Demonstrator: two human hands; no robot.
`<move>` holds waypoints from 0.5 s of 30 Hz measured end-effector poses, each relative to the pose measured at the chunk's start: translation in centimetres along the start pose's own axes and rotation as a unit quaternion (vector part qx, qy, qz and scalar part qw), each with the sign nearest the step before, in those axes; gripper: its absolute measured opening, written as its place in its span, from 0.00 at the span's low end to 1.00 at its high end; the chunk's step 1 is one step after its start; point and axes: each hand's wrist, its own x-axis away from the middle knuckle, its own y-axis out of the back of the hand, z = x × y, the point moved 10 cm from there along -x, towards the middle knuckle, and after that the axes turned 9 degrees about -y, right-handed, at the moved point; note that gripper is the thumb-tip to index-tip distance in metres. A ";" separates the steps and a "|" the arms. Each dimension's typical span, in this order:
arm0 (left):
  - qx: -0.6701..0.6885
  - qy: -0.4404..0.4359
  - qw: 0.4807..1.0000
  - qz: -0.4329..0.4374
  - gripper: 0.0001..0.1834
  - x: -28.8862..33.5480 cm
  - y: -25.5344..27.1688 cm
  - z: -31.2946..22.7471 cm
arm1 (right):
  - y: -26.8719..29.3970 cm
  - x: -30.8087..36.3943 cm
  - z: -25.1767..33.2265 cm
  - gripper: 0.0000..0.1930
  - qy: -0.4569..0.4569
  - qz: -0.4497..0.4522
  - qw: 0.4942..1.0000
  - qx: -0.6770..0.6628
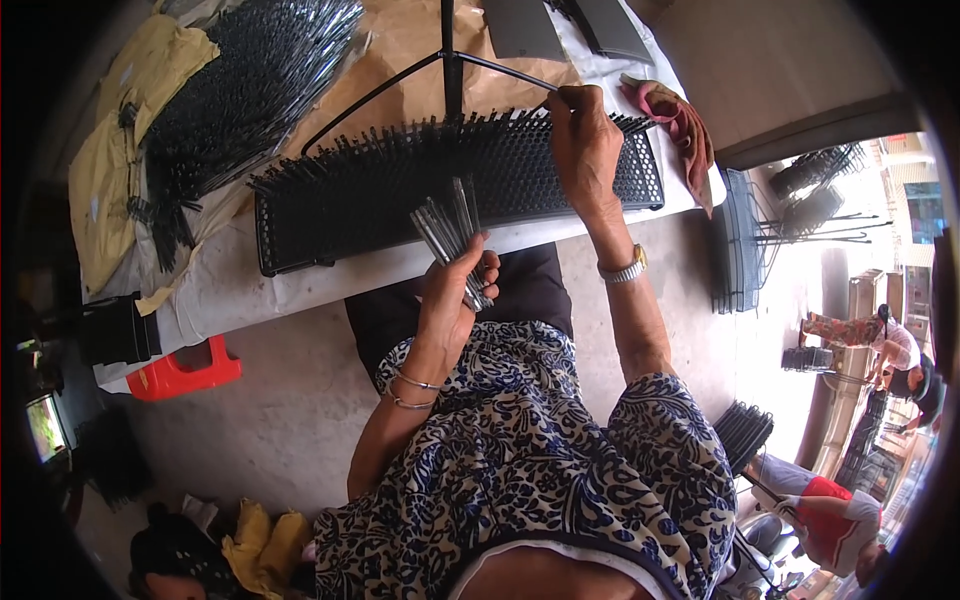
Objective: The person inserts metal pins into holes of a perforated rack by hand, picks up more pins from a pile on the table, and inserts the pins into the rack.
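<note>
- The left hand (452,290) is clamped around a fanned bundle of thin grey metal rods (450,232), held upright just in front of the near edge of the white table (300,285).
- The right hand (583,145) reaches over the long black perforated metal tray (400,185); its fingertips are pinched together on a single thin rod (510,74) at the tray's far rim, near the right end.
- The tray lies lengthwise along the table's near edge, with rows of short upright pins lining its far rim; only a narrow strip of tabletop shows between tray and edge.
- A black wire stand (448,55) rises just behind the tray, its legs spreading over brown paper.
- A loose heap of dark metal rods (240,75) fills the table's far left, partly on yellow paper (120,160), crowding the tray's left end.
- A pink-red cloth (680,125) hangs off the right corner, just beside the tray's right end.
- Under the table the concrete floor lies open; a red plastic stool (185,372) sits to the left.
- Stacked black wire racks (745,235) stand on the floor to the right, well apart from the hands.
</note>
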 end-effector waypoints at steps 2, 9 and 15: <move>0.010 -0.013 1.000 0.016 0.15 0.0 -0.4 -0.4 | -0.4 0.0 -0.1 0.07 -0.008 0.014 1.000 0.012; 0.017 -0.003 0.999 0.027 0.16 0.2 -1.0 -0.1 | -3.1 0.9 -0.2 0.07 -0.009 0.115 0.989 0.091; 0.002 -0.010 0.999 0.034 0.15 0.9 -1.4 -0.5 | -3.8 3.6 -0.8 0.18 -0.150 0.258 0.953 -0.049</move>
